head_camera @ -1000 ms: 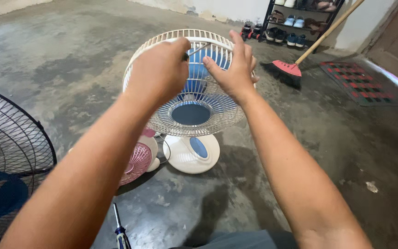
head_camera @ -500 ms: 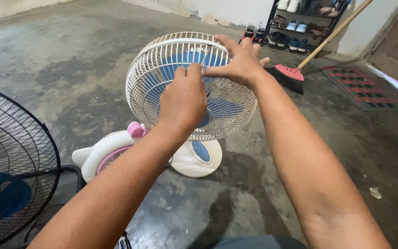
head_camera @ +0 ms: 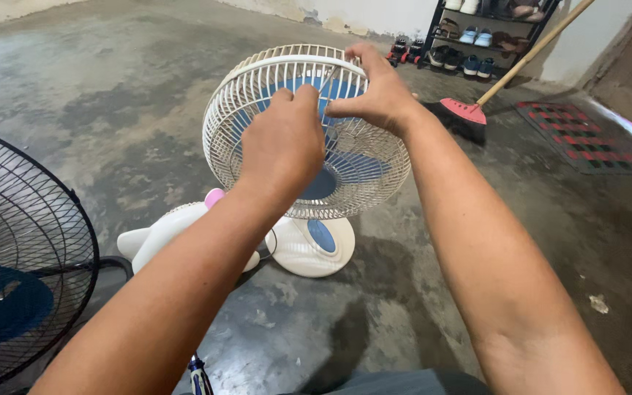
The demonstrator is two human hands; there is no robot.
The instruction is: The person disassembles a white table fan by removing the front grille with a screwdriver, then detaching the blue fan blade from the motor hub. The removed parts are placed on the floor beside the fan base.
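A small table fan stands on the concrete floor with a white grille point(head_camera: 257, 95), blue blades and a white base point(head_camera: 298, 252) with a blue button. My left hand point(head_camera: 283, 146) is closed in front of the grille's upper middle, and a thin metal shaft, seemingly a screwdriver's, pokes out of it toward the rim. My right hand point(head_camera: 378, 91) pinches the grille's top right edge with thumb and fingers, just beside the left hand's fingertips.
A large black fan grille point(head_camera: 23, 241) with a blue hub stands at the left. A pink and white small fan point(head_camera: 159, 238) lies beside the base. A blue-handled screwdriver point(head_camera: 199, 377) lies near me. Broom point(head_camera: 469, 110), shoe rack point(head_camera: 477, 36) and chequered mat point(head_camera: 579, 132) are at the back right.
My left hand dropped from the grille's top rim to its front. The fan head tilted up to face me more. My right hand closed from flat fingers into a pinch on the rim.
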